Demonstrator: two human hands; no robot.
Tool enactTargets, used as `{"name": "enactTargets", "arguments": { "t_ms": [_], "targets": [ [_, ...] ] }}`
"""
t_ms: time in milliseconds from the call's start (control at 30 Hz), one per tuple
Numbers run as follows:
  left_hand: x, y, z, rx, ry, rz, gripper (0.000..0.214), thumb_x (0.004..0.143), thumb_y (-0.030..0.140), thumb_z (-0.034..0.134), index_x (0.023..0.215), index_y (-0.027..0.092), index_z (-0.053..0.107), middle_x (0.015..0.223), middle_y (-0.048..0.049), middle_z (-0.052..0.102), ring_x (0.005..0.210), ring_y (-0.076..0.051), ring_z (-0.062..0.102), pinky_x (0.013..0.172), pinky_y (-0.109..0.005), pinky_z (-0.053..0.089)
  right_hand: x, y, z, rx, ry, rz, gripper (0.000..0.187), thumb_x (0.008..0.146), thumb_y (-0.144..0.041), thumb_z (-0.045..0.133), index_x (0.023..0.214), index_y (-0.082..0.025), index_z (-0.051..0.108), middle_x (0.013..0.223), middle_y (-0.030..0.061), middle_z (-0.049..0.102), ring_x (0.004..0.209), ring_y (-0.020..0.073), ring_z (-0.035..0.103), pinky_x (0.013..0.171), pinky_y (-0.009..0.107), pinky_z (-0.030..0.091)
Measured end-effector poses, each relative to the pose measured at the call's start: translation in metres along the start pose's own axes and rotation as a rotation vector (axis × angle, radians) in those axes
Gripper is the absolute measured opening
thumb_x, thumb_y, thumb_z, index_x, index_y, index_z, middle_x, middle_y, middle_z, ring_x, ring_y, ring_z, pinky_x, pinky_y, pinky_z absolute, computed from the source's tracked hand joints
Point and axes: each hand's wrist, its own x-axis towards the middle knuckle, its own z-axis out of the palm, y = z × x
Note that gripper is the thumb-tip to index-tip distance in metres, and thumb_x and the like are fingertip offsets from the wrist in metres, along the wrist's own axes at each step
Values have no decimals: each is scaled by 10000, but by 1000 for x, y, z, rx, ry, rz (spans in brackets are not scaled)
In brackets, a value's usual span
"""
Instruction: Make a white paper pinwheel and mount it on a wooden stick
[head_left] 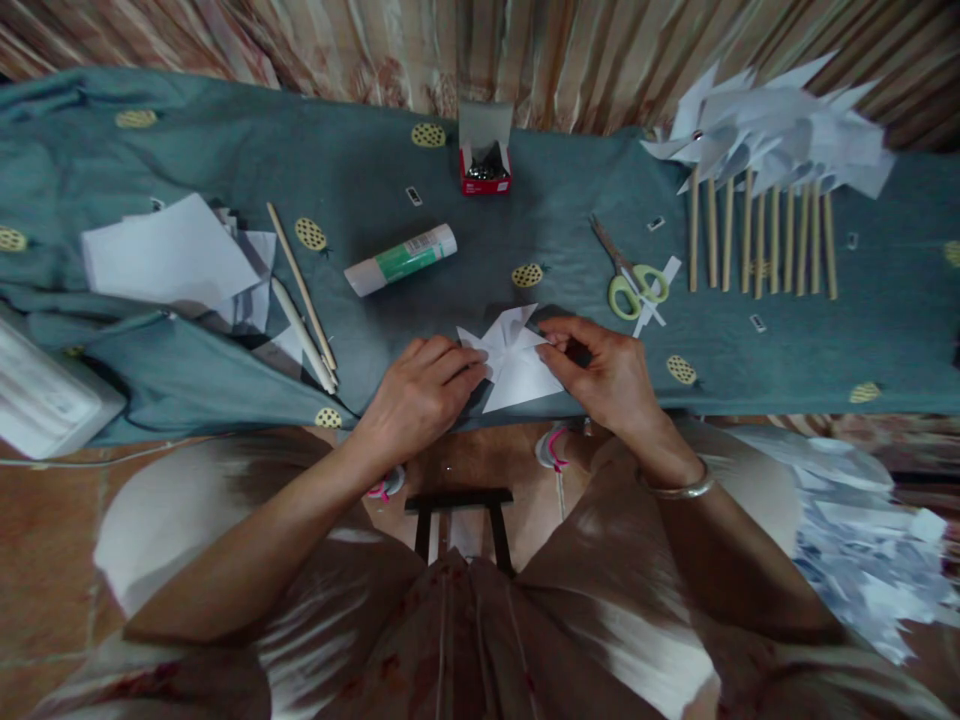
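A white paper pinwheel (pixel 517 372), partly folded, lies at the table's front edge between my hands. My left hand (pixel 427 385) has its fingers closed on the pinwheel's left side. On the right side, my right hand (pixel 604 370) pinches a paper flap between thumb and fingers. Several blades fold in toward the middle, while a flat flap points toward me. Beyond my right hand lie scissors (pixel 637 288) with light green handles, on thin paper strips (pixel 670 272). A glue stick (pixel 403 260) with a green label rests beyond my left hand.
Finished pinwheels (pixel 780 130) on wooden sticks lie at the back right. A small open red box (pixel 486 170) holds shiny metal pieces. Paper sheets (pixel 169 255), a thin stick (pixel 301 285) and a white pen-like rod (pixel 304 335) lie left. Paper scraps (pixel 870 550) fill a bag at lower right.
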Motion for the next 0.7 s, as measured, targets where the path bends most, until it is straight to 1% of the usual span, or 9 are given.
{"name": "enactTargets", "arguments": {
  "t_ms": [100,167,233,367,467,600,700],
  "targets": [
    [3,9,0,-26,4,3,169,992,180,575,1121,126,670,1105,-99,758,966,-216,647,779,-344,480,-3,-1,-1,-34,7,11,207,850,-244,657,1021,-187,759,812,31,754,716,185,700,734,354,587],
    [5,15,1,-35,-9,19,168,993,238,595,1095,129,672,1091,-91,759,978,-218,646,799,-344,490,-5,-2,-2,-48,7,8,204,858,-253,653,1023,-189,755,821,35,759,717,188,702,734,357,587],
    [6,20,3,-44,-40,36,162,989,260,608,1053,128,676,1074,-87,759,982,-220,649,816,-344,496,-7,-3,-2,-62,11,-1,200,868,-263,648,1025,-194,752,838,37,767,716,188,703,735,358,590],
    [7,22,7,-41,-85,38,129,994,222,588,1029,135,677,1056,-91,757,968,-219,652,807,-348,494,-10,-4,-2,-88,13,-12,197,869,-265,649,1029,-202,746,872,41,780,704,187,709,729,354,598],
    [6,21,8,-32,-71,55,109,988,185,588,1012,129,679,1032,-85,757,926,-208,657,787,-339,487,-12,-4,-3,-112,0,-37,203,874,-267,654,1043,-201,746,889,44,786,698,189,712,732,352,603],
    [6,22,7,-2,-49,97,108,988,137,568,996,123,675,994,-81,756,882,-184,657,769,-321,478,-13,-3,-7,-144,-8,-91,193,891,-261,646,1052,-215,743,966,43,789,741,191,720,778,360,606],
    [6,22,7,25,-34,91,111,986,133,562,963,123,671,920,-65,747,821,-175,650,735,-312,475,-14,-2,-10,-156,-15,-107,186,890,-243,645,1051,-225,736,994,41,783,783,198,723,797,372,607]
  ]
}}
